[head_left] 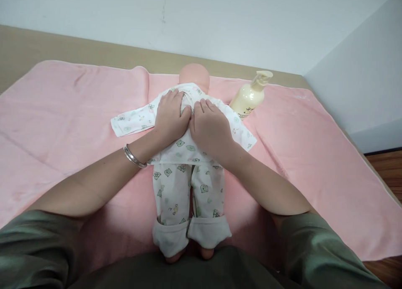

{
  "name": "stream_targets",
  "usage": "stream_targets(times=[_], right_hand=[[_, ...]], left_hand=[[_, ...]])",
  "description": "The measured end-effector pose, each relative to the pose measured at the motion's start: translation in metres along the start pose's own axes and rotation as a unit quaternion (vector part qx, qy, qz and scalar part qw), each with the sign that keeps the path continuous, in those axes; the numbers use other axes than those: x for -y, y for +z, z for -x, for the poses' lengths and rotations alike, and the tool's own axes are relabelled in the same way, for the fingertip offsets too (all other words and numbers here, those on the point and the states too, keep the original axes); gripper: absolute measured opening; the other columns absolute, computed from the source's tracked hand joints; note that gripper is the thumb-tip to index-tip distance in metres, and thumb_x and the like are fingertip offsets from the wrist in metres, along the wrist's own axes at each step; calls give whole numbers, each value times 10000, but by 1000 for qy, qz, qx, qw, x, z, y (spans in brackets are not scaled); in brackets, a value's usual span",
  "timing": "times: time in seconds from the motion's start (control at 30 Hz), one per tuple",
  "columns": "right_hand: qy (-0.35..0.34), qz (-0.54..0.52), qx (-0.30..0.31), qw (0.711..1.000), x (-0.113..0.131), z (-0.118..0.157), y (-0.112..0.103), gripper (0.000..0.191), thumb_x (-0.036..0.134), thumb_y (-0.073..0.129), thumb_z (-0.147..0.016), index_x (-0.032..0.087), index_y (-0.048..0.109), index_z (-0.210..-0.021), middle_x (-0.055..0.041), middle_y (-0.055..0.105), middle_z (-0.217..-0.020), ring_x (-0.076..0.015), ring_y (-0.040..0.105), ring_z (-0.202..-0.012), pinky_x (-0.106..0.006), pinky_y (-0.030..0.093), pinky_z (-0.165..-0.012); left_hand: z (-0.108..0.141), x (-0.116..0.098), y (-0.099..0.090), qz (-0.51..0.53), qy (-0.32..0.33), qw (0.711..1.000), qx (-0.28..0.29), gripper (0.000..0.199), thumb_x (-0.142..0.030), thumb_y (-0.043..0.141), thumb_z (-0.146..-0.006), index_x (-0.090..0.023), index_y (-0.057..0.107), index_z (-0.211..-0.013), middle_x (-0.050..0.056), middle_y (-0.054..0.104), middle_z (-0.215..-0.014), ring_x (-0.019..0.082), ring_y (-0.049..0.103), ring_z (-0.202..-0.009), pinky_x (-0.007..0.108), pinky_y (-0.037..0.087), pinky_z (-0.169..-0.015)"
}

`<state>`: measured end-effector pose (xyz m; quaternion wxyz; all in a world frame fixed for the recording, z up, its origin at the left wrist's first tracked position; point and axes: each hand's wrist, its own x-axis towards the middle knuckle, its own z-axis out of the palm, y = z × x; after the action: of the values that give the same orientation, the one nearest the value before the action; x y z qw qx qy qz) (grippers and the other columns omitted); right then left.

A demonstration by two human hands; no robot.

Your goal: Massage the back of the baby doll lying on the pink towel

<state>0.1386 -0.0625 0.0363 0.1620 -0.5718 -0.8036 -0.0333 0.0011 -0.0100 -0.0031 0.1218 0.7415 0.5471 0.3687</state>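
A baby doll (194, 74) lies on the pink blanket, its head toward the wall and its feet against my dark green clothing. It wears a white printed shirt (179, 148) and matching trousers (174, 192) with turned-up cuffs. My left hand (172, 115) rests flat on the left of the doll's upper body, fingers stretched toward the head. On the right side my right hand (210, 125) lies palm down on the shirt, fingers extended. My two hands nearly meet in the middle. The palms are hidden.
A cream pump bottle (249, 96) leans tilted beside the doll's right sleeve. The pink blanket (72, 100) covers a beige surface (103, 54) that runs along a white wall (220, 25). Brown wooden flooring (385, 167) shows at the far right.
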Motion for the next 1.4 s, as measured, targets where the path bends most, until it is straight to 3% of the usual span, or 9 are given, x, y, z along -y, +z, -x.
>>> stream_targets(times=[0.23, 0.37, 0.43, 0.57, 0.7, 0.8, 0.93, 1.17, 1.4], right_hand=[[27, -89, 46, 995, -23, -23, -4, 507, 277, 316, -1063, 53, 579, -1434, -164, 543, -1566, -294, 437, -1533, -474, 387, -1294], [31, -97, 43, 994, -34, -32, 2, 594, 325, 340, -1055, -3, 458, -1536, -184, 426, -1650, -301, 334, -1589, -484, 306, -1338], [24, -85, 30, 996, -33, -30, 4, 582, 323, 326, -1054, -4, 485, -1509, -195, 461, -1623, -314, 367, -1567, -503, 306, -1333], [24, -38, -13, 999, -22, -16, 5, 482, 327, 295, -1061, 81, 700, -1147, -196, 703, -1272, -340, 593, -1322, -506, 454, -1210], [-6, -8, -41, 999, -12, -2, 0, 390, 296, 340, -1042, 203, 673, -861, -121, 703, -918, -308, 668, -1024, -476, 556, -1029], [11, -29, -17, 999, -13, -6, -4, 395, 300, 327, -1051, 218, 679, -893, -114, 727, -998, -303, 664, -1070, -456, 565, -992], [29, -79, 21, 996, -26, -24, -6, 406, 328, 303, -1073, 187, 683, -1083, -114, 716, -1258, -293, 634, -1211, -444, 541, -1035], [16, -105, -2, 994, -35, -31, 3, 359, 293, 342, -1065, 124, 649, -1145, -163, 679, -1334, -302, 584, -1285, -450, 443, -1147], [58, -115, -10, 992, -11, -15, -10, 230, 224, 435, -975, 236, 451, -746, -59, 668, -872, -228, 598, -834, -363, 484, -756]], left_hand=[[7, -11, -7, -30, 51, 998, -31, 263, -256, 409, -929, -223, 657, -1009, 111, 719, -1188, 292, 632, -1210, 502, 495, -1123], [8, -10, -5, -26, 39, 998, -34, 283, -257, 412, -920, -200, 650, -1063, 122, 700, -1263, 294, 609, -1248, 498, 463, -1160], [7, -10, -5, -22, 24, 999, -27, 330, -278, 411, -923, -186, 654, -1126, 134, 687, -1305, 308, 599, -1273, 510, 443, -1183], [3, -10, -6, -17, 4, 1000, -12, 387, -316, 414, -933, -188, 662, -1202, 129, 684, -1326, 316, 591, -1301, 502, 426, -1211], [-2, -9, -6, 3, 1, 1000, 6, 435, -293, 405, -919, -196, 647, -1267, 108, 659, -1396, 299, 565, -1354, 476, 397, -1249], [-1, -8, -5, 14, 2, 1000, -1, 426, -298, 408, -914, -192, 648, -1249, 115, 641, -1431, 298, 545, -1388, 476, 388, -1260], [5, -9, -4, 0, 2, 999, -35, 282, -292, 436, -910, -211, 648, -1077, 118, 697, -1264, 302, 604, -1272, 495, 454, -1183], [4, -8, -3, -23, 29, 999, -25, 301, -322, 411, -939, -185, 623, -1101, 141, 686, -1257, 313, 604, -1249, 500, 460, -1152], [-2, -11, -6, -31, 28, 999, 7, 394, -315, 380, -933, -169, 629, -1200, 155, 674, -1279, 331, 592, -1246, 512, 454, -1141]])
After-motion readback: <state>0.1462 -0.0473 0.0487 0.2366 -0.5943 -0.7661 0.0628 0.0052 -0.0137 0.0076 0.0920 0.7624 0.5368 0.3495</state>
